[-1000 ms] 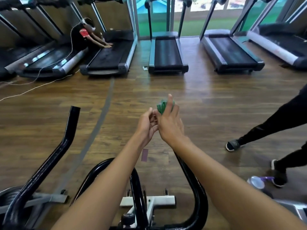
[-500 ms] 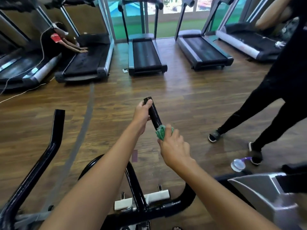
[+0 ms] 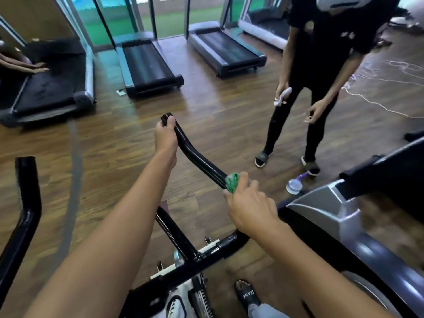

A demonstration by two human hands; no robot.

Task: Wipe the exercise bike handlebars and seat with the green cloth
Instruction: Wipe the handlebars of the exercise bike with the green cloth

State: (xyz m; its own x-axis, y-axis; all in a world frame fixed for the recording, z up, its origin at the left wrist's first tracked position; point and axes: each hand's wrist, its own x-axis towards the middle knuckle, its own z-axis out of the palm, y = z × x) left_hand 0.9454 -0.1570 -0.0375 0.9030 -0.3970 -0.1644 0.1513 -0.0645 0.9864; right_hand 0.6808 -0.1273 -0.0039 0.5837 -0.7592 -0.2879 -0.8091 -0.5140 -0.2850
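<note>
A black exercise bike handlebar [image 3: 197,157] rises from the bike's crossbar [image 3: 202,255] toward the middle of the view. My left hand [image 3: 165,136] grips its far tip. My right hand [image 3: 250,207] holds the bunched green cloth [image 3: 232,182] wrapped against the bar lower down, near its bend. The other handlebar [image 3: 27,203] stands at the far left, untouched. The seat is out of view.
A person in black [image 3: 321,76] stands close at the right, holding a small white object. A clear spray bottle [image 3: 294,185] lies on the wooden floor by their feet. A grey machine [image 3: 344,226] is at the right. Treadmills [image 3: 146,65] line the back; another person's hands rest on one at the left.
My right hand has slid the green cloth down the handlebar toward me. My left hand moved onto the bar's tip and stays there. The view turned right, and the person in black stepped closer.
</note>
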